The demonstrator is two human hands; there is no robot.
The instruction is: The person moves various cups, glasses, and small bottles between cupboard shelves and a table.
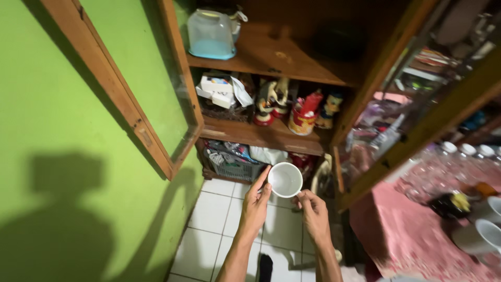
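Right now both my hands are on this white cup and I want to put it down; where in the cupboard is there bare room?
The top shelf is bare right of the plastic jug. The middle shelf is crowded with boxes and figurines. The bottom is stuffed around the basket.

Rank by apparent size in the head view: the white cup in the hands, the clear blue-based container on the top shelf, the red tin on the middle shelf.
1. Container, clearly largest.
2. Cup.
3. Red tin.
Cup and tin look close; the cup is nearer the camera, so their true order is unsure.
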